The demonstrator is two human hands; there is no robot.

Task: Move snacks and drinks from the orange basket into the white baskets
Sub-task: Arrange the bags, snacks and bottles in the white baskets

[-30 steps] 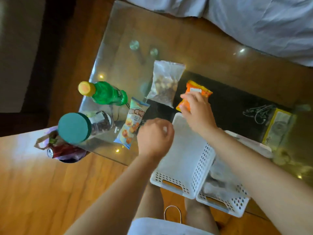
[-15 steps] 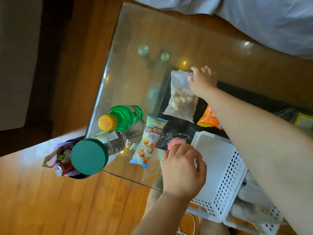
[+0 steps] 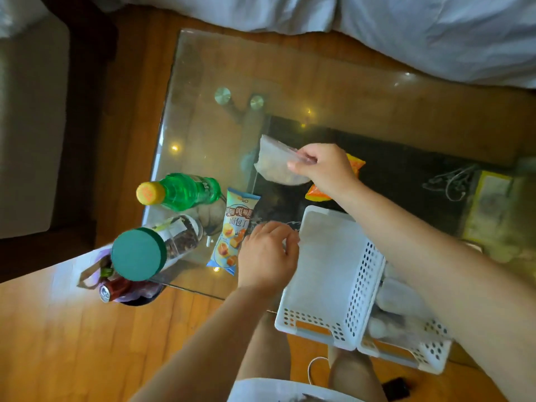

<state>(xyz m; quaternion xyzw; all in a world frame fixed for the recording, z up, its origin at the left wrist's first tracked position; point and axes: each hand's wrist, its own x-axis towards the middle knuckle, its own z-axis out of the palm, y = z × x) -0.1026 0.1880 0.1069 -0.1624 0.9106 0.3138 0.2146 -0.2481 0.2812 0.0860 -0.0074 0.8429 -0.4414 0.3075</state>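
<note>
My right hand [image 3: 322, 166] is shut on a clear zip bag of nuts [image 3: 275, 165], lifted and folded above the glass table. Behind that hand lies an orange snack packet [image 3: 317, 194]. My left hand [image 3: 266, 256] is curled at the left rim of an empty white basket [image 3: 327, 274]; I cannot tell whether it grips the rim. A second white basket [image 3: 406, 340] to its right holds pale items. A blue bread-snack packet [image 3: 232, 236], a green bottle [image 3: 182, 191] and a teal-lidded jar [image 3: 150, 250] stand at the table's left.
A dark container [image 3: 124, 288] on the floor left of the table holds a red can and wrappers. A yellow packet [image 3: 490, 210] lies at the far right of the glass table [image 3: 232, 68]. Grey bedding [image 3: 406, 33] lies beyond the table.
My right hand has closed on the nut bag and lifted it off the table, folding it. My left hand has moved to the white basket's left rim.
</note>
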